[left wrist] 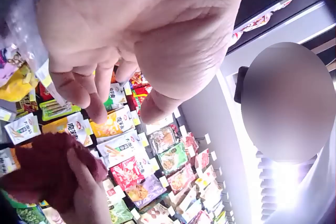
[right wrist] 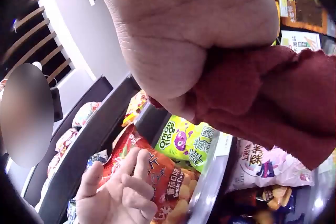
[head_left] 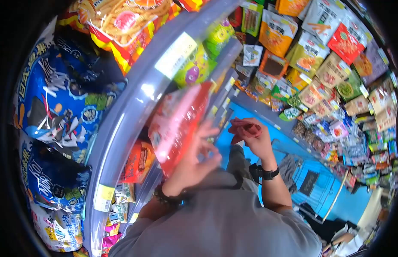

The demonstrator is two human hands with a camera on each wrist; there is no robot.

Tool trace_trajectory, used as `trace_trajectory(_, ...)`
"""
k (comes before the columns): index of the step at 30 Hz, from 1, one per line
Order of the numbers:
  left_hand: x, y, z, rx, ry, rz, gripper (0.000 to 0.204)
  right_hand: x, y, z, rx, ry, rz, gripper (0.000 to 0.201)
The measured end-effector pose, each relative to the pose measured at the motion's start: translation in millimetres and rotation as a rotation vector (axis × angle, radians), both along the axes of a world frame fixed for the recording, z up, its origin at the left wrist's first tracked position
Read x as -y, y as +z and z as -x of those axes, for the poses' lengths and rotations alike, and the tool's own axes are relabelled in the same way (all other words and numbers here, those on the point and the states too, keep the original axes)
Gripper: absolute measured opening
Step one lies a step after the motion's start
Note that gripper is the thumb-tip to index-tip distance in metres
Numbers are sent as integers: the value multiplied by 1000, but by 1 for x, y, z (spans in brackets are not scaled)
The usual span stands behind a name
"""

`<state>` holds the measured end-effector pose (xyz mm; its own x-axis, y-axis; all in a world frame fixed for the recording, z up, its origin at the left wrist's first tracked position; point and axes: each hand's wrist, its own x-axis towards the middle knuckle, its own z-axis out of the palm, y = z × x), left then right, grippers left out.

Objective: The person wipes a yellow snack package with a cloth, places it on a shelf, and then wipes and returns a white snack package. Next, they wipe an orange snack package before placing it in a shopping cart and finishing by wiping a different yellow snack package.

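Note:
My right hand (head_left: 260,143) grips a crumpled dark red cloth (head_left: 245,129), whose folds stick out past the fingers. In the right wrist view the same cloth (right wrist: 273,95) hangs from the hand in loose folds. My left hand (head_left: 194,156) holds nothing; its fingers are spread and slightly bent beside a shiny red chip bag (head_left: 175,128) on the shelf. The right wrist view shows that bag (right wrist: 176,182) with tomato flavor printed on it, behind the left hand's fingers. The left palm (left wrist: 142,29) fills the top of the left wrist view.
A curved shelf edge (head_left: 122,115) with price tags runs along the left. Blue snack bags (head_left: 57,107) stand on it, and green onion ring bags (right wrist: 184,140) sit beside the red bag. Hanging snack packets (head_left: 310,51) cover the right rack. A shopping cart (head_left: 317,182) stands behind, on the blue floor.

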<state>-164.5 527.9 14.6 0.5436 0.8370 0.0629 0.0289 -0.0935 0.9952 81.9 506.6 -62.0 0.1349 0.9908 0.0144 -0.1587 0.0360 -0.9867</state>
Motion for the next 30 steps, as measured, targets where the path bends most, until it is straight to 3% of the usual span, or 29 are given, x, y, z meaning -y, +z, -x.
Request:
trace_trajectory(3, -2, 14, 7, 206, 167, 57, 95, 50, 11, 0, 55, -125, 95, 23)
trace_trajectory(6, -18, 18, 22, 268, 231, -50, 87, 104, 10, -12, -31, -231, 139, 23)
trace_trajectory(11, -35, 33, 38, 296, 300, 3, 82, 165, -16, -33, 91, -433, 43, 24)
trace_trajectory(16, -23, 41, 43, 239, 356, -151, 62, 209, -5, -44, 33, -492, 49, 27)
trace_trajectory(20, -5, 51, 31, 185, 433, -215, 72, 262, -7, -58, 162, -588, 105, 26)
trace_trajectory(23, 13, 44, 20, 23, 426, -368, 73, 310, -19, -70, 160, -645, 90, 24)
trace_trajectory(24, 17, 35, 19, 11, 390, -408, 83, 329, -21, -75, 108, -637, 179, 24)
trace_trajectory(26, 41, 25, 8, -162, 338, -462, 68, 361, -55, -89, 11, -664, 95, 26)
trace_trajectory(29, 78, 29, -9, -426, 292, -685, 42, 396, -44, -86, -72, -673, 147, 28)
trace_trajectory(30, 87, 30, -15, -413, 273, -657, 32, 407, -45, -86, -63, -693, 138, 28)
